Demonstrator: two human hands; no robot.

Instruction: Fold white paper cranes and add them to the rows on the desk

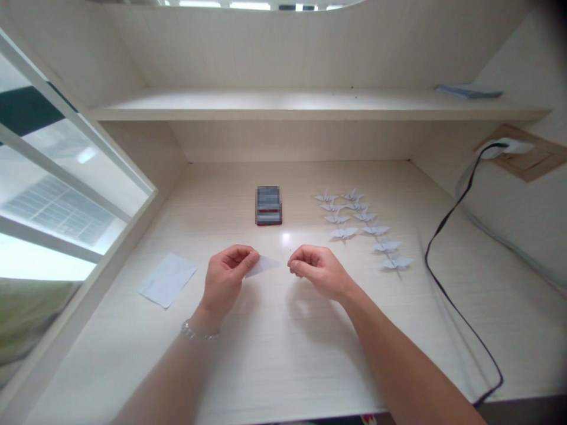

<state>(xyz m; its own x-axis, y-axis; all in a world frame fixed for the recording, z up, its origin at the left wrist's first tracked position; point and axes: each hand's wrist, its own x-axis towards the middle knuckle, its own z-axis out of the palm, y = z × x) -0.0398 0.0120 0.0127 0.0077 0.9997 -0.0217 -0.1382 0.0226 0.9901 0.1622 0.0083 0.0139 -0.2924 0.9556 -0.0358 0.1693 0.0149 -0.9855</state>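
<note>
A small piece of folded white paper (264, 266) is pinched between the thumb and fingers of my left hand (227, 273). Its narrow pointed end reaches right, stopping just short of the other hand. My right hand (318, 270) is closed, thumb against curled fingers, close to that tip with no paper visible in it. On the desk to the left lies a stack or sheet of white paper (168, 280). Several white origami cranes (344, 233) stand in two slanting rows to the right, beyond my right hand.
A dark, blurred-out rectangular object (268, 205) lies on the desk (274, 366) ahead of my hands. A black cable (447, 295) runs from a wall socket (527, 150) down the right side. Above the back is a shelf (283, 100) with a flat bluish item (469, 91).
</note>
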